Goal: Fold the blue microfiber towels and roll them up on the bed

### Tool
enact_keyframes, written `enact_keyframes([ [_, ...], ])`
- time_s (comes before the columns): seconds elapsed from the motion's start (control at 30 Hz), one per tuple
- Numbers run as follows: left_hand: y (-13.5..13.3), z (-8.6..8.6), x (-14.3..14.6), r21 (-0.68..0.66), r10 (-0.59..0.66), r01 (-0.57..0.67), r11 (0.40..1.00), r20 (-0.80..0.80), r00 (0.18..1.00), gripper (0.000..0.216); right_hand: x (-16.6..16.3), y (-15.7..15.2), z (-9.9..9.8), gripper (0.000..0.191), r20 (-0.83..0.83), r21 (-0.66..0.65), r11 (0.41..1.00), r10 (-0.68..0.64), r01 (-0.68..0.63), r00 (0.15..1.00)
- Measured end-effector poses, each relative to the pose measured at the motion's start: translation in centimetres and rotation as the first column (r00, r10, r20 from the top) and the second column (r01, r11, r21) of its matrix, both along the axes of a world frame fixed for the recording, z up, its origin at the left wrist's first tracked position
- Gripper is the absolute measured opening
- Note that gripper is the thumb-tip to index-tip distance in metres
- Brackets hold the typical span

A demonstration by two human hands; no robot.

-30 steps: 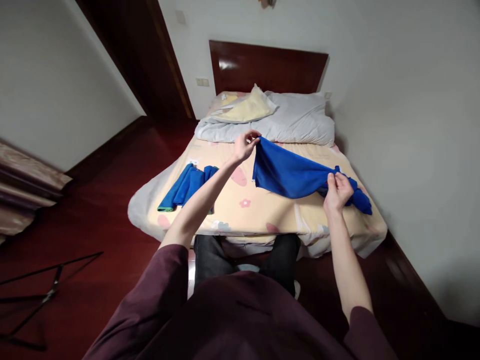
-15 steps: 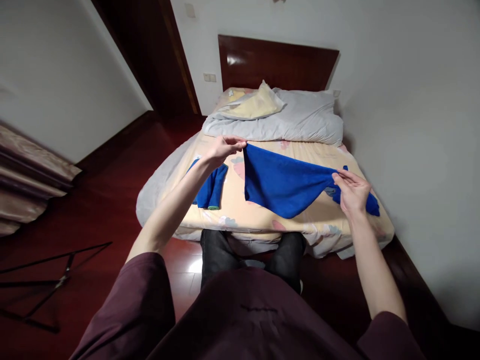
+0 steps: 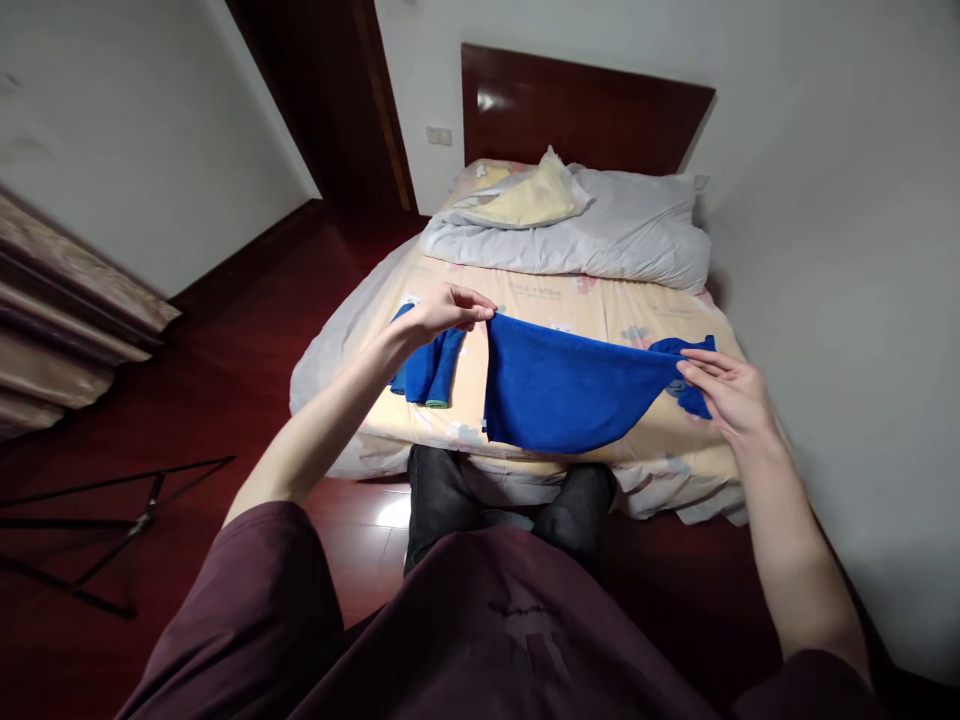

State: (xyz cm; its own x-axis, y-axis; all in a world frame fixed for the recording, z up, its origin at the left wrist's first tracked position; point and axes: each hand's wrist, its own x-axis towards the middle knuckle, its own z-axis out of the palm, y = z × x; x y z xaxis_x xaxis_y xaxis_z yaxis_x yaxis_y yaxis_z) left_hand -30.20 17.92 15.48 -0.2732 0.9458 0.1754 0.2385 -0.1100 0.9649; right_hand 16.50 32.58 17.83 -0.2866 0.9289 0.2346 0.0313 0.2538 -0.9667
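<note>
A blue towel (image 3: 562, 385) hangs stretched between my two hands over the foot of the bed (image 3: 570, 300). My left hand (image 3: 442, 308) pinches its left top corner. The right top corner is pinched in my right hand (image 3: 727, 392). The towel's lower edge sags in a curve toward the bed's near edge. Behind my left wrist a second blue towel (image 3: 427, 365), folded, with a green edge, lies on the yellow patterned sheet. Another bit of blue cloth (image 3: 686, 350) shows just beyond my right hand.
A grey duvet and a yellow pillow (image 3: 570, 215) lie heaped at the dark wooden headboard (image 3: 585, 105). White wall runs close along the bed's right side. Dark red floor and a black metal stand (image 3: 112, 520) are at the left. My legs touch the bed's foot.
My hands have drawn apart and lowered, spreading the blue towel flat and wide. The view has shifted closer to the bed's foot.
</note>
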Motion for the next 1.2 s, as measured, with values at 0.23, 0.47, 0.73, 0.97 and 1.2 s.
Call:
enact_keyframes([
  [0.23, 5.5, -2.5, 0.3, -0.042, 0.215, -0.212, 0.976, 0.094, 0.972, 0.030, -7.5, 8.1, -3.9, 0.049, 0.059, -0.022, 1.000, -0.004, 0.005, 0.998],
  [0.47, 7.6, -0.3, -0.1, 0.239, 0.429, -0.402, 0.884, -0.075, 0.900, 0.036, -10.4, 10.7, -4.2, 0.043, -0.094, 0.334, 0.935, -0.091, 0.117, 0.991],
  [0.73, 0.6, -13.9, 1.2, 0.273, 0.332, -0.253, 0.928, -0.302, 0.894, 0.037, -6.2, 5.9, -16.0, 0.042, 0.134, 0.245, 0.970, -0.026, -0.008, 0.991],
  [0.97, -5.6, -28.5, 7.4, -0.151, 0.152, -0.175, 0.973, -0.152, 0.977, 0.034, -4.4, 1.5, -30.2, 0.046, 0.458, -0.237, 0.954, 0.275, -0.182, 0.845],
  [1.2, -6.2, -33.1, 8.6, -0.281, 0.347, -0.311, 0.908, 0.085, 0.934, 0.039, -4.1, 0.7, -33.9, 0.047, 0.460, -0.359, 0.933, 0.200, -0.025, 0.865],
])
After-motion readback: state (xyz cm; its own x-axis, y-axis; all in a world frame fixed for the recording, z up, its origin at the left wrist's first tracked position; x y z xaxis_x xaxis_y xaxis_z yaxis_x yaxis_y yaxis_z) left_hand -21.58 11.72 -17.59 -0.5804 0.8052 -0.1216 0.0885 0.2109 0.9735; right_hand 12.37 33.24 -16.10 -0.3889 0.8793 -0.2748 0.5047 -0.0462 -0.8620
